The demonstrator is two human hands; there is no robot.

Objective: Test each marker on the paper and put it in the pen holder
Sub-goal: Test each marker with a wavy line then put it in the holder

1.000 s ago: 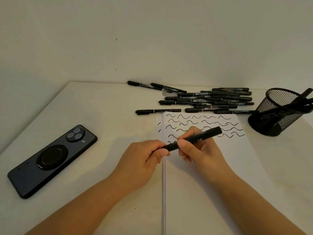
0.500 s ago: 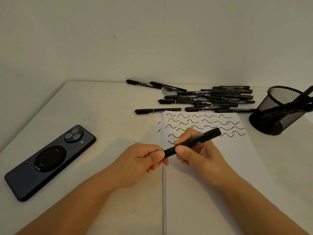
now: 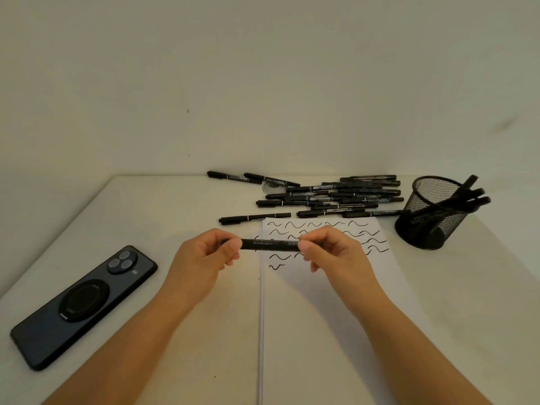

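Above the paper's [image 3: 336, 302] left edge we hold one marker [image 3: 270, 244] level, left hand [image 3: 201, 258] and right hand [image 3: 336, 255] each pinching an end, probably to work its cap, though blur hides which, with the pen holder [image 3: 429, 217] waiting far right.

Pale surface [image 3: 152, 217] set against a plain wall. White paper [image 3: 330, 311], marked with black wavy strokes, as landmark. Just beyond its far edge, a loose heap of black markers [image 3: 336, 197], one lone marker [image 3: 254, 218] near its far left corner. Right of the far edge, black mesh pen holder [image 3: 429, 217] holding several markers. Well left of the paper, dark phone [image 3: 81, 305] lying face down, angled.
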